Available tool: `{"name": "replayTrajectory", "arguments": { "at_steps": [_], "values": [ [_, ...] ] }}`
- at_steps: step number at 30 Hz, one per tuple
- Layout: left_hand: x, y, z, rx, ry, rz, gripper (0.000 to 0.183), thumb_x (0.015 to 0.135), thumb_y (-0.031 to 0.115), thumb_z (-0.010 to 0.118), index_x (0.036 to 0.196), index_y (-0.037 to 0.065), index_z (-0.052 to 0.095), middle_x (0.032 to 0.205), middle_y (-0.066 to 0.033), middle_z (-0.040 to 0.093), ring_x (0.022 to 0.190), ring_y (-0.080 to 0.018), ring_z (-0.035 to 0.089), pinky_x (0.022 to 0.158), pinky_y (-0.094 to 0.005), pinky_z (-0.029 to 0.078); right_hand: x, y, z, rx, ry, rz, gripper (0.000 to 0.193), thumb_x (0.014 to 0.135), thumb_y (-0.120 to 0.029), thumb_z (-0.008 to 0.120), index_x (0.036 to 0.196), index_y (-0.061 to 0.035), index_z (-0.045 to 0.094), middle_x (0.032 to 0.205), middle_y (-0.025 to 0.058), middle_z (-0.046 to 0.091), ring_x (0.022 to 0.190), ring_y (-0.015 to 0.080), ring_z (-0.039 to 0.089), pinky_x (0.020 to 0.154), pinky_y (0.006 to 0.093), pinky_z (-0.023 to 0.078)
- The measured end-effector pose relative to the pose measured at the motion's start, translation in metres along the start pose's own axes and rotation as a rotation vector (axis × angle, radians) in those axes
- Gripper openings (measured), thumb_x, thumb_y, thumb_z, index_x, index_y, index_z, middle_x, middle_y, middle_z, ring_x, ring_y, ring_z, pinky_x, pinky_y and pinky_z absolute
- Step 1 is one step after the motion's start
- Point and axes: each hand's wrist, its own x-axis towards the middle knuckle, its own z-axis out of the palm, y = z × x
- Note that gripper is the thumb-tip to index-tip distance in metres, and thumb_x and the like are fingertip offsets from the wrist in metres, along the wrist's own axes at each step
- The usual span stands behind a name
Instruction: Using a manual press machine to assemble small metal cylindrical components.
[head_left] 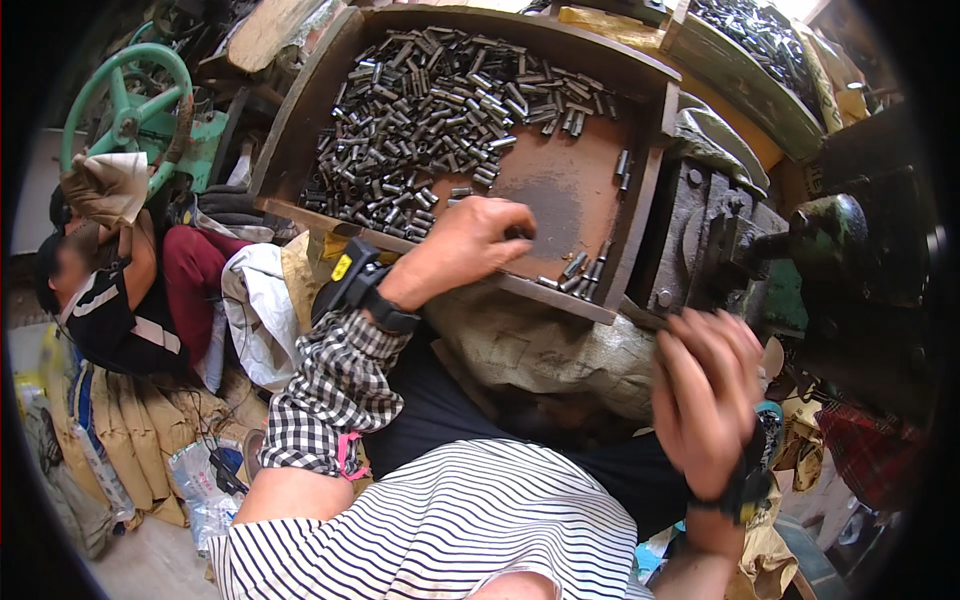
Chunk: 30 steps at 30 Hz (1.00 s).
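Note:
My left hand is over the near side of a wooden tray, its fingers curled in. Whatever they hold, if anything, is hidden. Small dark metal tubes are heaped across the tray's left and far parts. A few more metal tubes lie in its near right corner. My right hand is raised in front of a dark, greasy machine, blurred by motion. Its fingers look stretched out and slightly apart, and no object shows in them.
Another tray with metal pieces stands at the far right. A pale woven sack hangs below the near tray edge. At the left, a person sits beside a green handwheel. Brown sacks lie at the lower left.

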Motion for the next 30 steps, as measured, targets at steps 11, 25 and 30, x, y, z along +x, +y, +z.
{"name": "replayTrajectory", "arguments": {
  "at_steps": [11, 25, 30],
  "values": [
    [0.015, -0.007, 0.000, -0.013, -0.067, 0.043, 0.020, 0.074, 0.018, 0.069, 0.087, 0.003, 0.065, 0.076, -0.0138, 0.064, 0.070, -0.0262, 0.064, 0.063, -0.0354, 0.049, 0.054, 0.059, 0.137, -0.046, -0.548, -0.198, 0.008, 0.074, -0.004, 0.056, 0.081, -0.0052, 0.058, 0.079, 0.0099, 0.055, 0.083, 0.0258, 0.059, 0.074, 0.0369, 0.046],
    [0.050, 0.022, 0.054, 0.203, -0.397, 0.041, 0.022, 0.070, 0.021, 0.069, 0.078, 0.002, 0.061, 0.080, -0.0161, 0.064, 0.081, -0.0358, 0.062, 0.069, -0.0450, 0.048, 0.019, 0.065, 0.096, 0.285, -0.051, 0.221, 0.019, 0.076, -0.004, 0.065, 0.092, 0.0010, 0.055, 0.081, 0.0145, 0.058, 0.066, 0.0293, 0.062, 0.058, 0.0343, 0.050],
    [0.048, 0.021, 0.061, 0.355, -0.285, 0.053, 0.021, 0.071, 0.019, 0.067, 0.079, 0.002, 0.060, 0.078, -0.0168, 0.063, 0.080, -0.0362, 0.061, 0.068, -0.0453, 0.049, 0.011, 0.064, 0.106, 0.415, 0.037, 0.268, 0.021, 0.075, 0.000, 0.065, 0.094, 0.0015, 0.055, 0.084, 0.0155, 0.059, 0.069, 0.0286, 0.062, 0.060, 0.0336, 0.050]
  ]
}}
